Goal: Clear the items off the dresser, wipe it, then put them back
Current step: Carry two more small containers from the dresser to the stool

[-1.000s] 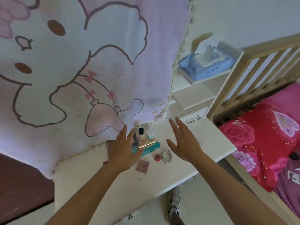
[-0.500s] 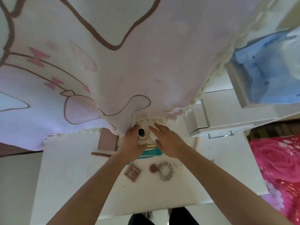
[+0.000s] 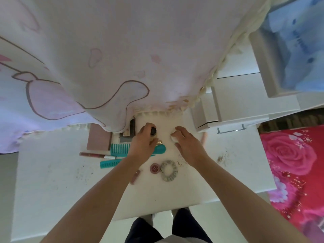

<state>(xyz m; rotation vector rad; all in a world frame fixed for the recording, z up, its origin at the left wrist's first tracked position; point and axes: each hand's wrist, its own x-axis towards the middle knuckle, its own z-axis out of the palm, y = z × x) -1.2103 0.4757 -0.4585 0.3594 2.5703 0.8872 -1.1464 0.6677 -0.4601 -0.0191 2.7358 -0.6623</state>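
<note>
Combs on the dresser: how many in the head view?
2. A teal wide-tooth comb lies partly under the left hand. A teal fine-tooth comb lies just in front of it, nearer the front edge of the dresser. The hanging cloth may hide more.

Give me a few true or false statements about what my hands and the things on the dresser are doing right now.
1. The left hand grips a dark-capped bottle. True.
2. The right hand rests on the scrunchie. False: it holds a small white item; the scrunchie lies apart, nearer the front edge.
3. A teal comb lies on the dresser. True.
4. The dresser is cleared. False: the teal comb, scrunchie and more lie on it.
</note>
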